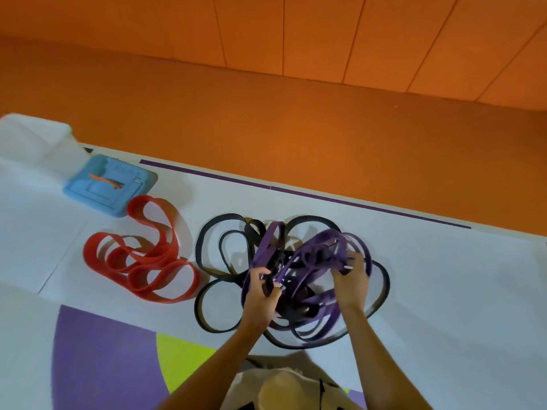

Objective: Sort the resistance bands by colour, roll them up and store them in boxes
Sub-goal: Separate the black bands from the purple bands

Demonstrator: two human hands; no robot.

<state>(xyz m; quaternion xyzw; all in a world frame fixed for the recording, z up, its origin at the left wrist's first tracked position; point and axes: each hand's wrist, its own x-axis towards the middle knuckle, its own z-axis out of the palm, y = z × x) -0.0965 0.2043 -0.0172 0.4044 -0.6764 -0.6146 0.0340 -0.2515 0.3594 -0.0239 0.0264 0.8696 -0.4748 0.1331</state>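
Well, the orange floor [296, 113] filled the whole far side of the room, running up to orange padded wall panels [384, 31]. Nearer, a white mat [444, 291] lay across it, edged along the far side with a thin purple stripe [296, 192], and a purple and yellow-green shape [118, 365] was printed at the near left. In the middle of the mat sat the big tangle: black bands [204, 244] looping wide around the outside, purple bands [325, 241] bunched through the centre, the two colours threaded through one another. And there, just to the left of it, the red bands [142, 261] lay in their own loose pile of loops, with no other colour mixed in. Beyond the red pile, right beside its far loop, a flat blue box [109, 184] rested on the mat with a small orange piece [105, 180] on top; whether it was open or closed I could not tell. A white cloth [29, 137] lay past it at the far left. Both hands were in the tangle. The left hand [262, 287] had its fingers curled round a black strand together with a few purple ones. The right hand [350, 279] clutched a bunch of purple strands at the right side of the heap, fingers hooked over them
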